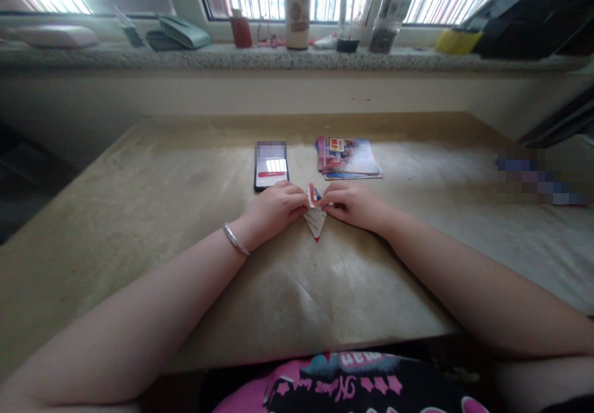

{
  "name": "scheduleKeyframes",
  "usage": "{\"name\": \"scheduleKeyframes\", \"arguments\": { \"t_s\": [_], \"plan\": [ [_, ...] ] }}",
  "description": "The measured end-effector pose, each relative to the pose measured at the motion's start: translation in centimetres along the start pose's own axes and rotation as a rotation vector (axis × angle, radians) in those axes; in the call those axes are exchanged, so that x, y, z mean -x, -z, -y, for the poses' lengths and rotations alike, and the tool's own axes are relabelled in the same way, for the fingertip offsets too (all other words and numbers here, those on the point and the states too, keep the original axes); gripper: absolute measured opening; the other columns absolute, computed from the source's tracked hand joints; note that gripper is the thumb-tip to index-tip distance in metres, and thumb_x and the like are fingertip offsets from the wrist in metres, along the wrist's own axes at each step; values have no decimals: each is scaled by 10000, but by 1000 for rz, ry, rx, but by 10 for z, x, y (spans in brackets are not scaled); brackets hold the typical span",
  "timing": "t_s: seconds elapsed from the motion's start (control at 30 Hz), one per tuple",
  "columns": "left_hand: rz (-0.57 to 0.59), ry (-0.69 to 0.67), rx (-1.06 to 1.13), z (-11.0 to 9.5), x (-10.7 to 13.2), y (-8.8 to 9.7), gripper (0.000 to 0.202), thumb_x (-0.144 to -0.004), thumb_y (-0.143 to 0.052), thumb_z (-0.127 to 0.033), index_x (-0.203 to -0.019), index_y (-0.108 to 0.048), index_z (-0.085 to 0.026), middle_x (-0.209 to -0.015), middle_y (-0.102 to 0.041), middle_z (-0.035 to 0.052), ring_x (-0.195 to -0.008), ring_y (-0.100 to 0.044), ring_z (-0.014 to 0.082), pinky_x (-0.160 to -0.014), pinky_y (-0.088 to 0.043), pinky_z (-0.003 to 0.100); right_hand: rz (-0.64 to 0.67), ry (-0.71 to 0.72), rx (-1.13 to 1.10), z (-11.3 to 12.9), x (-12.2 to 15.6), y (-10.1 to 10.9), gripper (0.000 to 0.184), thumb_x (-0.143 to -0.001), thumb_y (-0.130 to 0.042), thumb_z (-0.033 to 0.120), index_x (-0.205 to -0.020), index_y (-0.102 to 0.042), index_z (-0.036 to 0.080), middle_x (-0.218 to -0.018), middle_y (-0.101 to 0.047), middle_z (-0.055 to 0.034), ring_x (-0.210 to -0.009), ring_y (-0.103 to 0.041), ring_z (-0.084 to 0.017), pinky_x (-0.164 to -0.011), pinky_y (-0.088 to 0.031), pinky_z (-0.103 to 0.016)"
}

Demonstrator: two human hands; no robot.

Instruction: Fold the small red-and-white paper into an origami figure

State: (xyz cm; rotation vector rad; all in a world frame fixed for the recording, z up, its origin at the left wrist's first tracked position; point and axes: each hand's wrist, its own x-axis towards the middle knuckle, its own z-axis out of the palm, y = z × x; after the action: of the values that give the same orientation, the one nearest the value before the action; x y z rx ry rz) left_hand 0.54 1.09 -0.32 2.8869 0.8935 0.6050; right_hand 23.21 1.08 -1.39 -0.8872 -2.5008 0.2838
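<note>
At the middle of the counter (139,215), head view: the left hand (273,208) and right hand (355,205) meet over a folded paper (315,220), the fingers of both pinched narrow on its upper flap. The paper already tapers to a point at its near end. By this, folding appears well begun, with the top flap not yet pressed flat. A phone (271,168) and a stack of leaflets (348,156) lie just beyond.
</note>
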Motion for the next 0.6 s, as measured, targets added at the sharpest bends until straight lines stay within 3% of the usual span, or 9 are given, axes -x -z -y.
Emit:
{"name": "scheduleKeyframes", "arguments": {
  "t_s": [0.6],
  "plan": [
    [72, -79, -48, -3, 3, 8, 226, -936, -459, -226, -902, -680, -187, -907, -670, 46, -821, -593, 150, -741, -467, 257, 94, 39, 190, 13, 0, 13, 233, -865, -526, 211, -949, -741, 241, -940, -688, -54, -815, -606, -162, -728, -424, -276]
  ]
}}
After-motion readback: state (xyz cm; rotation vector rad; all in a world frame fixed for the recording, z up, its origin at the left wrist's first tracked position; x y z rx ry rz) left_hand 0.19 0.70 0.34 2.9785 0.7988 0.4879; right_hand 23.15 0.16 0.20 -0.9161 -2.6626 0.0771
